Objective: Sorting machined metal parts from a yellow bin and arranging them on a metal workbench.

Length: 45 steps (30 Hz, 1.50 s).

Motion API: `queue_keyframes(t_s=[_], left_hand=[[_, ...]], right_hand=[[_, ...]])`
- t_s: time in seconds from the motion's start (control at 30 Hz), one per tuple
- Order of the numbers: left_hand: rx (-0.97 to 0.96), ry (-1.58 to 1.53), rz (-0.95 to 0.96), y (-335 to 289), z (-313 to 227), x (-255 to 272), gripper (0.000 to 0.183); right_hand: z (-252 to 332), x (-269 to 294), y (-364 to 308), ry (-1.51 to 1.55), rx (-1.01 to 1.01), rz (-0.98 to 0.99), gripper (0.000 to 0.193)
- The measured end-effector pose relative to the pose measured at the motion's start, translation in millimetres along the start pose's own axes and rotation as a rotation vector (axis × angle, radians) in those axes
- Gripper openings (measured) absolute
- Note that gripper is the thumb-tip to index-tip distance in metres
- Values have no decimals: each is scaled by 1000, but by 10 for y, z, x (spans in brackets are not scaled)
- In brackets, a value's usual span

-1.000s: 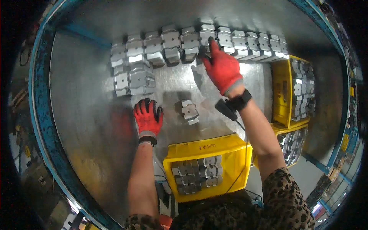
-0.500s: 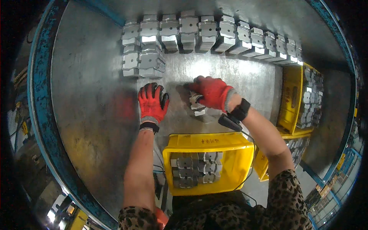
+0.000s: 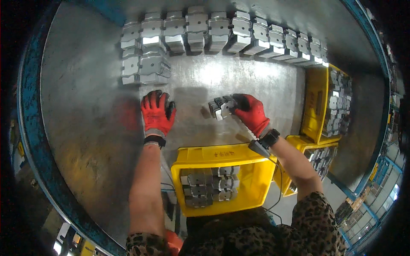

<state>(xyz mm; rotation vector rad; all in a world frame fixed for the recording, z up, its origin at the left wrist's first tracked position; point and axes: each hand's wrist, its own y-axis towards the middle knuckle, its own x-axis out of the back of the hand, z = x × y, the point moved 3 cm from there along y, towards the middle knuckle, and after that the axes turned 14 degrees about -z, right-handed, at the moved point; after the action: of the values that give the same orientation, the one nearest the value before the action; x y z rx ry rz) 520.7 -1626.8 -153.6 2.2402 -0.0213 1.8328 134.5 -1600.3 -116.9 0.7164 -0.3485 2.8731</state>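
Note:
My right hand point(image 3: 253, 114), in a red glove with dark fingertips, grips a short stack of notched grey metal plates point(image 3: 221, 107) by its right end. The stack is tilted, so the layered edges show on its left side; whether it touches the table is hard to tell. My left hand point(image 3: 157, 112), gloved the same way, lies flat on the metal table point(image 3: 188, 123) with fingers spread and nothing in it. Just beyond it stand two short stacks of similar plates point(image 3: 150, 66).
A row of plate stacks point(image 3: 219, 27) lines the far side. In front of me is a yellow bin point(image 3: 252, 183) partly filled with plates. Two more yellow bins, one upper point(image 3: 314, 100) and one lower point(image 3: 282, 173), stand at the right. A blue frame point(image 3: 30, 98) edges the table.
My right hand has turned the stack of plates, and its layered edges now show. The hand sits further right of the stack. My left hand stays flat; the whole view has shifted slightly.

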Motion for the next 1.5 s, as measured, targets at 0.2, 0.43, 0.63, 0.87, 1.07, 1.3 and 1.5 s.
queue_keyframes(t_s=[0.2,0.43,0.63,0.87,1.07,1.3,1.5], left_hand=[[-15,7,-25,24,-1,-7,70],[-5,27,-1,-7,12,5,72],[-7,-3,-13,19,3,13,74],[-21,5,-35,-6,20,-8,73],[-31,-12,-35,9,5,-24,74],[-13,11,-27,-33,35,-32,75],[-26,-4,-32,33,-21,1,71]], right_hand=[[31,-35,32,-58,88,-53,51],[273,-24,23,-171,175,-2,55],[246,-31,118,-319,242,0,55],[244,-121,274,-402,179,123,55],[192,-168,265,-274,97,48,56],[407,-230,429,-56,-357,272,54],[381,-238,429,212,-652,331,35]])
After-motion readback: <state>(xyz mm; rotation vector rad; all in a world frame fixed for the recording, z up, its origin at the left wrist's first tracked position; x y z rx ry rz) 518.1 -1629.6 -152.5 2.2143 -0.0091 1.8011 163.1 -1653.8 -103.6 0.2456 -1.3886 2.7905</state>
